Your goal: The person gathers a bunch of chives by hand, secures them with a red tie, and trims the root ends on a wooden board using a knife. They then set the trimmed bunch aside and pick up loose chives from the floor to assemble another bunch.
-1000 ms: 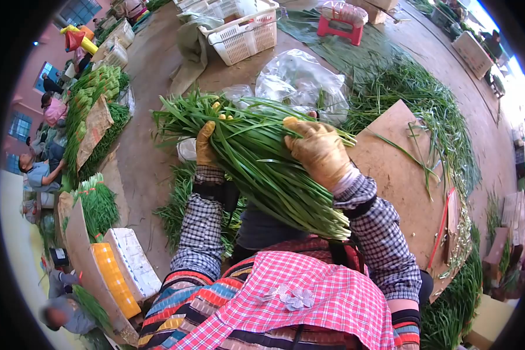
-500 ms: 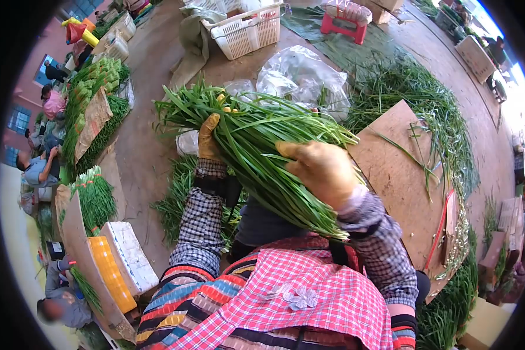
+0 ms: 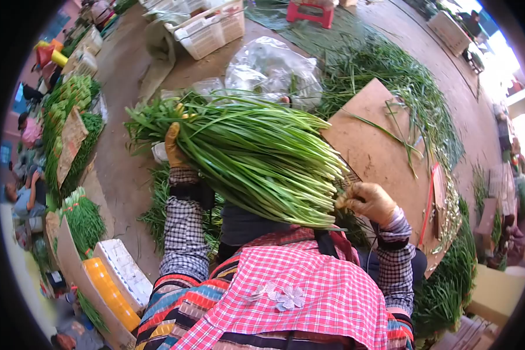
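At far left I see people (image 3: 26, 198) beside a long heap (image 3: 70, 122) of greens. Nearer, tied bundles (image 3: 83, 221) stand close to a white box (image 3: 122, 273) and a yellow box (image 3: 111, 294). Next comes the left hand (image 3: 174, 146), gloved in tan, wrapped round the leafy end of a large green bunch (image 3: 262, 157), with fingertips showing among the leaves. The bunch stretches from that grip across to the right, just ahead of a pink checked apron (image 3: 309, 280), its pale cut ends toward the right hand (image 3: 370, 201). Beyond the bunch I make out a crate (image 3: 213, 32) and a clear bag (image 3: 274, 67). The right hand, gloved too, is just beside the pale ends, fingers curled together; I cannot tell whether they pinch a stem. Behind it is a brown board (image 3: 361, 143), and farther right a red strip (image 3: 430, 201).
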### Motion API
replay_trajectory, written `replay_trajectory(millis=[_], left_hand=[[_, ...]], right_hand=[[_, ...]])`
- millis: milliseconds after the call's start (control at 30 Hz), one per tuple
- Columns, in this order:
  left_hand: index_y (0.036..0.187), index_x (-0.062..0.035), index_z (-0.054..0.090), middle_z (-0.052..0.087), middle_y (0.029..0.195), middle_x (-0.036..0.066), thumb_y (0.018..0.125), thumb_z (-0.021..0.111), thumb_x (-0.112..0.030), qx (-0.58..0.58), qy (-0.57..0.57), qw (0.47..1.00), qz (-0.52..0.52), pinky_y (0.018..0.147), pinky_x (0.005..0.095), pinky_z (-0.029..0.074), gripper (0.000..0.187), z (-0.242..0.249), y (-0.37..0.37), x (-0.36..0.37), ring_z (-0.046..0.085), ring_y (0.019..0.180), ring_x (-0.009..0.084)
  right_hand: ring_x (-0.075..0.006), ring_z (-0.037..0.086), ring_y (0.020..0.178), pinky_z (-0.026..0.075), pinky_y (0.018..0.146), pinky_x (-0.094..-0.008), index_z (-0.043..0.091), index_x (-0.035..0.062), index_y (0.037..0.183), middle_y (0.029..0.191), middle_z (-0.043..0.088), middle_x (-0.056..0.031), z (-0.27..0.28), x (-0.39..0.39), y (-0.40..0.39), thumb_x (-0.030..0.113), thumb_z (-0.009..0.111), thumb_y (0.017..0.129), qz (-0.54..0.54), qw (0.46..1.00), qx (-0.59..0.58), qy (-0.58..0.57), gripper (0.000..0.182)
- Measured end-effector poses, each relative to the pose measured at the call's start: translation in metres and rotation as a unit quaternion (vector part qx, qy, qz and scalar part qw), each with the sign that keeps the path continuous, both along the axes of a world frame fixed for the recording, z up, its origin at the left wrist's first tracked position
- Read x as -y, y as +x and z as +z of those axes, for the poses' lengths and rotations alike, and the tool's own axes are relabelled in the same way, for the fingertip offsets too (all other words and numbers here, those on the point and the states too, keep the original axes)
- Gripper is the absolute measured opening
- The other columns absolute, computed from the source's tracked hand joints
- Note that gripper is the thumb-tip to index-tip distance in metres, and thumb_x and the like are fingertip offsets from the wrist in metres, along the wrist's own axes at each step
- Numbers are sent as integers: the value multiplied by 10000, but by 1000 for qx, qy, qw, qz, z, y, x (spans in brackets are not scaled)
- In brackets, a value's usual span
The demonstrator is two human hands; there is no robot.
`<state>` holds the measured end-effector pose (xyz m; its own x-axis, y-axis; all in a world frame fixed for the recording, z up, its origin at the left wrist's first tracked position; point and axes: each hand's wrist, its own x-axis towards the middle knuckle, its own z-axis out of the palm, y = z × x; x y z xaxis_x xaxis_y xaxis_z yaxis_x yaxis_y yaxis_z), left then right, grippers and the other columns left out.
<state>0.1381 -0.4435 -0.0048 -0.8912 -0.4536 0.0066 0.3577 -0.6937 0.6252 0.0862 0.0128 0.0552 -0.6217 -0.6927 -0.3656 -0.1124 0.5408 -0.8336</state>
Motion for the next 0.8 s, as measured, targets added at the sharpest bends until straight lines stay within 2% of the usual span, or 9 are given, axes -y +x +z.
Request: replay_trajectory(millis=[100,200,300,400,467,533,667,767,800], left_hand=[[1281,-32,484,637,1085,171,896,538,-273,-19,-19,1000,0,806,453,559,458,-18,0,15,645,930,287],[1264,-26,501,637,1096,171,902,532,-279,-7,-9,1000,-1,795,436,565,443,-17,3,10,647,927,288],[1245,-29,526,634,1110,167,904,529,-297,5,-16,1000,8,809,433,560,434,-30,5,25,642,940,285],[1260,-43,516,639,1105,151,903,530,-290,-1,-13,1000,-14,818,436,555,434,-21,4,20,636,954,273],[1289,-56,490,639,1099,146,899,538,-288,-3,-26,1000,-4,815,436,555,456,-19,3,17,637,945,266],[1340,-76,438,636,1099,135,889,552,-288,8,-41,999,13,813,438,554,511,-19,3,18,636,935,255],[1372,-67,399,626,1141,128,901,546,-290,-2,-53,999,-6,864,458,531,541,-22,5,21,624,982,250],[1367,-78,409,633,1109,131,887,556,-293,12,-47,999,18,829,436,547,546,-22,4,21,632,937,246],[1364,-76,413,634,1110,131,887,556,-293,11,-42,999,22,834,436,545,544,-23,4,21,632,936,246]], right_hand=[[-293,655,800,519,725,-384,697,120,916,892,684,-114,-68,-38,22,228,602,813,116,911,-144,369,177],[-299,647,918,514,803,-358,698,136,994,968,680,-135,-140,-68,56,295,598,817,139,859,-70,488,258],[-254,638,979,503,836,-339,691,139,1032,1021,675,-115,-118,-65,56,362,611,814,-66,977,-15,201,322],[-228,641,691,511,669,-307,690,72,928,799,658,-126,-83,-35,27,263,631,831,-136,979,-41,147,222],[-191,634,706,513,679,-280,653,90,1099,836,676,-83,-43,-15,24,60,622,811,-195,980,-3,-28,291],[-195,634,723,513,686,-270,626,87,1156,886,685,-77,7,-3,16,38,636,799,-157,981,-112,23,361],[-203,637,739,510,673,-280,600,61,1194,947,692,-80,48,16,5,5,661,765,-177,884,-416,-121,437],[-247,640,769,512,686,-342,593,39,1188,1005,681,-104,5,35,10,-19,652,746,-259,831,-447,-205,450],[-276,643,806,508,714,-386,590,47,1187,1076,662,-111,-28,37,12,-5,607,768,-176,831,-494,-186,422]])
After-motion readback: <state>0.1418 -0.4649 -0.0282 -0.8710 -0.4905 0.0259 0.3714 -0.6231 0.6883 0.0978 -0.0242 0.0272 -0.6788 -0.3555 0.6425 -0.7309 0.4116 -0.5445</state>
